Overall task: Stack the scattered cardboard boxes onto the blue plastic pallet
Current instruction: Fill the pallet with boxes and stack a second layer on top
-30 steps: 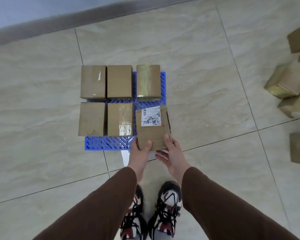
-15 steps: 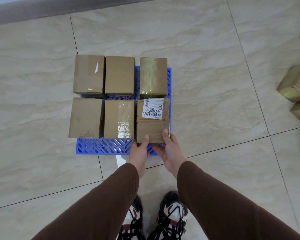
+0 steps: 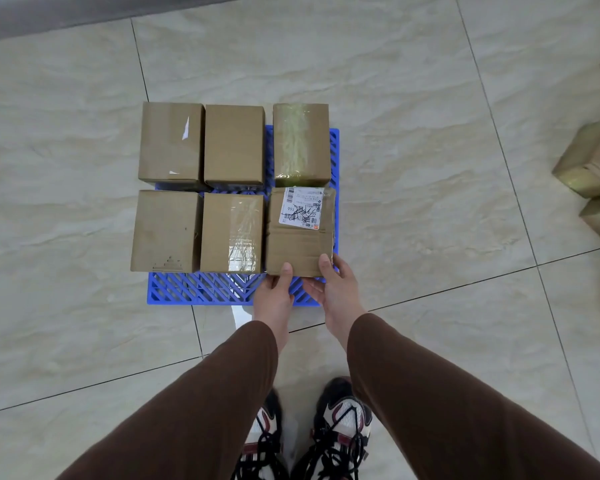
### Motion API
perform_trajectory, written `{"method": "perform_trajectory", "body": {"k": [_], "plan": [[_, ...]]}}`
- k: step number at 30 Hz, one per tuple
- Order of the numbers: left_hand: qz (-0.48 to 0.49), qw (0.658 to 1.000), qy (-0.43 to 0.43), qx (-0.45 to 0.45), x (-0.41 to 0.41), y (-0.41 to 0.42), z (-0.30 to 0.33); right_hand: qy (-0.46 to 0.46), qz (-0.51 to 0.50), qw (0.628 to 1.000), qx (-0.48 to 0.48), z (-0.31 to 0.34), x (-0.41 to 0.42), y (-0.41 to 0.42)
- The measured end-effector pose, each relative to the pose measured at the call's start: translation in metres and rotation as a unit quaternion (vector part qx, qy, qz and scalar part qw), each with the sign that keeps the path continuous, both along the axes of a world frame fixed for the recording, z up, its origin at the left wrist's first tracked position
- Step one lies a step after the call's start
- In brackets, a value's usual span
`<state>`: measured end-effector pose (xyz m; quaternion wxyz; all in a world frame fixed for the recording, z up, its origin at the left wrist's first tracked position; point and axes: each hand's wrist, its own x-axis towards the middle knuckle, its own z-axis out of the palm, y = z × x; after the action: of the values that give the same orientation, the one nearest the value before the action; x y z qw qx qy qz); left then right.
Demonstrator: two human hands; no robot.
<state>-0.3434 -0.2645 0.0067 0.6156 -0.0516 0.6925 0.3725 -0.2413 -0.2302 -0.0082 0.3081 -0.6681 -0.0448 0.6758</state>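
Observation:
A blue plastic pallet point(image 3: 201, 289) lies on the tiled floor and carries several brown cardboard boxes in two rows. The labelled box point(image 3: 300, 233), with a white shipping label on top, fills the near right spot. Both hands grip its near edge: my left hand point(image 3: 276, 292) at the left corner, my right hand point(image 3: 333, 287) at the right, thumbs on the top face. Beside it stands a taped box point(image 3: 232, 233), and behind it a box wrapped in shiny tape point(image 3: 301, 143).
More loose cardboard boxes point(image 3: 593, 161) lie on the floor at the right edge of view. A grey skirting strip point(image 3: 84, 12) runs along the far wall. My shoes point(image 3: 309, 431) stand just short of the pallet.
The labelled box has gone forward and down from above the pallet's near right corner into line with the near row. Both hands followed, still on its near edge.

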Motion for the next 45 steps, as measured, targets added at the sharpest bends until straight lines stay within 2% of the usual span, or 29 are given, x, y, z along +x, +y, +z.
{"method": "perform_trajectory", "body": {"k": [13,22,27,31,37,45], "plan": [[-0.036,0.999,0.013,-0.005,0.006,0.001,0.003,-0.064,0.026,0.997,0.036,0.004,0.0,0.001],[-0.115,0.992,0.042,-0.028,0.011,-0.01,0.064,-0.152,0.069,0.985,0.031,0.07,0.031,-0.009],[-0.183,0.98,0.081,-0.017,0.025,0.001,0.122,-0.215,0.135,0.965,0.064,0.13,0.076,-0.013],[-0.292,0.947,0.136,0.019,0.048,0.023,0.176,-0.264,0.159,0.947,0.084,0.185,0.121,-0.012],[-0.375,0.908,0.176,0.068,0.11,0.066,0.236,-0.292,0.086,0.949,0.086,0.241,0.199,-0.01],[-0.421,0.879,0.202,0.101,0.249,0.079,0.255,-0.306,0.015,0.95,0.06,0.269,0.342,-0.02]]}}
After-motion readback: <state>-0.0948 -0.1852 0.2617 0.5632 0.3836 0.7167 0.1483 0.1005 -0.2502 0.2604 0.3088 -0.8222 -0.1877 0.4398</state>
